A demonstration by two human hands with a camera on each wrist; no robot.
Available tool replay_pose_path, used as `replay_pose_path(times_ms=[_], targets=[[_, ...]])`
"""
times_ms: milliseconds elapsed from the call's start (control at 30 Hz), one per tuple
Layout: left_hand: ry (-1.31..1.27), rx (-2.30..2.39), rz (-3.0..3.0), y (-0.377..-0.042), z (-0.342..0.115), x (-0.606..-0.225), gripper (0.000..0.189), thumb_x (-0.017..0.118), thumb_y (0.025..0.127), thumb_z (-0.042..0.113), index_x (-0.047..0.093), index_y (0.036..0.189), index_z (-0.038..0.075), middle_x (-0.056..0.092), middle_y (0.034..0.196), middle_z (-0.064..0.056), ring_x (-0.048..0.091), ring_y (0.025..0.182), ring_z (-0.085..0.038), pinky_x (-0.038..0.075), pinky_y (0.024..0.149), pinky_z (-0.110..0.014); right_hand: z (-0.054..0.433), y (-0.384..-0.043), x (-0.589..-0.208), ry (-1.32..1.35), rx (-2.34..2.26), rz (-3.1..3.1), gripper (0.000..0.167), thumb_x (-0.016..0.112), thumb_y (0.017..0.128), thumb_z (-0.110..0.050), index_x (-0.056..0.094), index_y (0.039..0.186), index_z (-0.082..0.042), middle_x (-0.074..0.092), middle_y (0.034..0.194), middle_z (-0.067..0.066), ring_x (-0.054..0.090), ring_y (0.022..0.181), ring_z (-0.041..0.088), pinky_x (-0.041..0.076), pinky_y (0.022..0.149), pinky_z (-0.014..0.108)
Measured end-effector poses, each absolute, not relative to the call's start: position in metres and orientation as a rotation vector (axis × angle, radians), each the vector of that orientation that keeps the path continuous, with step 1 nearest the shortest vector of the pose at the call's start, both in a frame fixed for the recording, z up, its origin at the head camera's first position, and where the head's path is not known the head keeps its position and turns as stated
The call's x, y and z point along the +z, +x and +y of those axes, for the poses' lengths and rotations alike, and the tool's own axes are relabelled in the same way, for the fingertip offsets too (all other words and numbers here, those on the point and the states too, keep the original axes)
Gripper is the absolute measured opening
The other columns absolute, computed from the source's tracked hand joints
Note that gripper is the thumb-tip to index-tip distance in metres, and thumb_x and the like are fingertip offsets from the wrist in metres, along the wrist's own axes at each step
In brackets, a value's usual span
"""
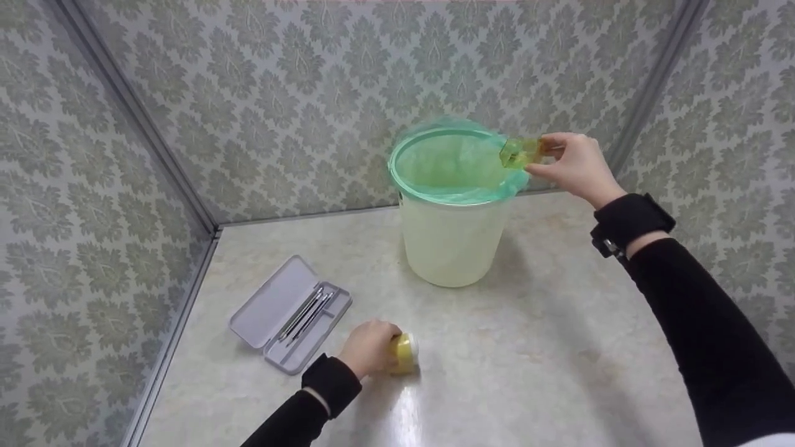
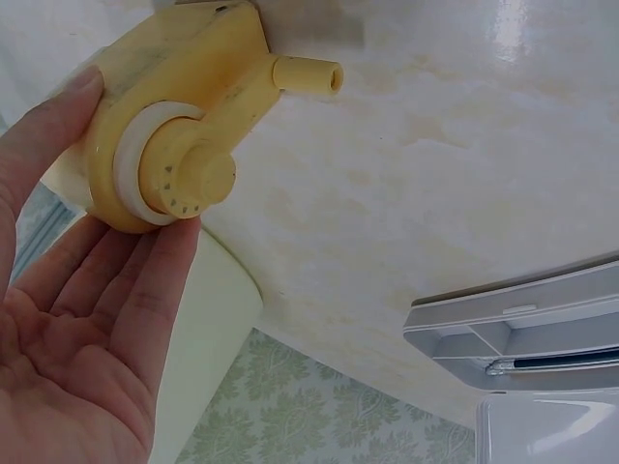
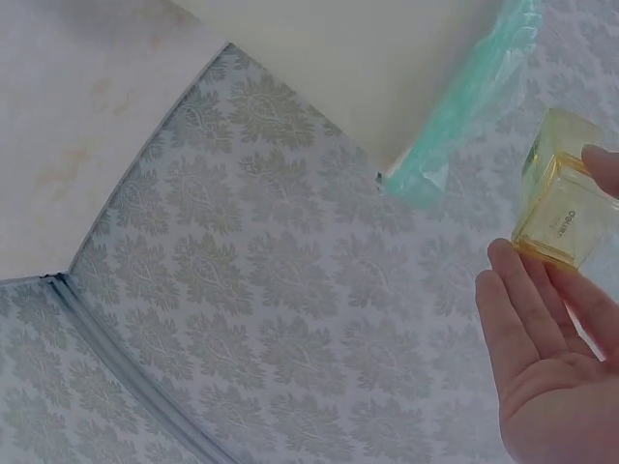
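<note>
In the head view my left hand [image 1: 367,347] grips a yellow crank pencil sharpener [image 1: 405,358] low over the table's front middle. The left wrist view shows the sharpener's body [image 2: 218,58], with a round dial and a stubby handle, between thumb and fingers. Up at the right, my right hand [image 1: 577,164] pinches a see-through yellow shavings drawer [image 1: 520,153] over the right rim of the waste bin [image 1: 453,242]. Thumb and fingertips hold the drawer [image 3: 561,208] by its sides in the right wrist view. A green bag [image 1: 459,197] lines the bin.
An open grey pencil case [image 1: 273,304] lies at the left of the table, with several pencils [image 1: 304,316] inside. Patterned wall panels [image 1: 298,112] enclose the table [image 1: 515,372] at the back and both sides. The bin stands close to the back wall.
</note>
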State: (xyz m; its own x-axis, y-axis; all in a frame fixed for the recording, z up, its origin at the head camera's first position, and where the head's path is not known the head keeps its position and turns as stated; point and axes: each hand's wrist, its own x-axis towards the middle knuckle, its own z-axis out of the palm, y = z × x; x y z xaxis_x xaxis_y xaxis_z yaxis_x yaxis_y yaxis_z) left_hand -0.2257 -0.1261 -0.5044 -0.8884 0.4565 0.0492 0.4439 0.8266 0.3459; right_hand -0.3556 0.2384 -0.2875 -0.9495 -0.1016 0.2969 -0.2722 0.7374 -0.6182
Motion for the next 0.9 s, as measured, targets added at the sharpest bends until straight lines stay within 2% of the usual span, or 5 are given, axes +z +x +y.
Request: replay_pose_path(times_ms=[133, 367, 567, 733, 900], targets=[[0.726, 0.549, 2.972, -0.225, -0.126, -0.504, 0.026, 0.089, 0.068, 0.008, 0.077, 0.092, 0.004, 0.077, 0.084, -0.006, 0.065, 0.072, -0.019, 0.055, 0.070, -0.033, 0.227, -0.365, -0.291, 0.332, 0.903, -2.683, 0.055, 0.074, 0.091, -0.012, 0.057, 0.139, 0.008, 0.060, 0.136, 0.032, 0.058, 0.127, 0.046, 0.048, 0.108, 0.057], [0.734, 0.529, 2.977, -0.224, -0.125, -0.501, 0.017, 0.085, 0.068, 0.004, 0.073, 0.080, 0.007, 0.073, 0.075, -0.003, 0.059, 0.066, -0.017, 0.049, 0.063, -0.030, 0.214, -0.378, -0.300, 0.405, 0.613, -2.671, 0.044, 0.074, 0.088, -0.008, 0.064, 0.127, 0.009, 0.065, 0.118, 0.030, 0.062, 0.106, 0.045, 0.052, 0.092, 0.057], [0.714, 0.528, 2.965, -0.225, -0.125, -0.500, 0.019, 0.086, 0.068, 0.005, 0.074, 0.082, 0.007, 0.073, 0.076, -0.003, 0.059, 0.066, -0.016, 0.050, 0.064, -0.029, 0.206, -0.384, -0.305, 0.435, 0.379, -2.680, 0.048, 0.075, 0.087, -0.006, 0.061, 0.131, 0.009, 0.062, 0.126, 0.031, 0.065, 0.104, 0.050, 0.054, 0.090, 0.060], [0.727, 0.526, 2.981, -0.225, -0.125, -0.502, 0.022, 0.087, 0.067, 0.005, 0.076, 0.086, 0.006, 0.076, 0.080, -0.005, 0.064, 0.069, -0.018, 0.054, 0.068, -0.031, 0.200, -0.387, -0.310, 0.563, 0.118, -2.601, 0.042, 0.075, 0.086, 0.000, 0.062, 0.124, 0.010, 0.064, 0.119, 0.031, 0.067, 0.095, 0.047, 0.058, 0.080, 0.057], [0.725, 0.547, 2.981, -0.224, -0.126, -0.503, 0.024, 0.088, 0.066, 0.005, 0.076, 0.088, 0.005, 0.076, 0.082, -0.005, 0.066, 0.072, -0.020, 0.056, 0.070, -0.032, 0.194, -0.391, -0.312, 0.727, -0.134, -2.408, 0.021, 0.060, 0.094, 0.010, 0.066, 0.114, 0.013, 0.066, 0.105, 0.028, 0.068, 0.083, 0.041, 0.061, 0.072, 0.048]])
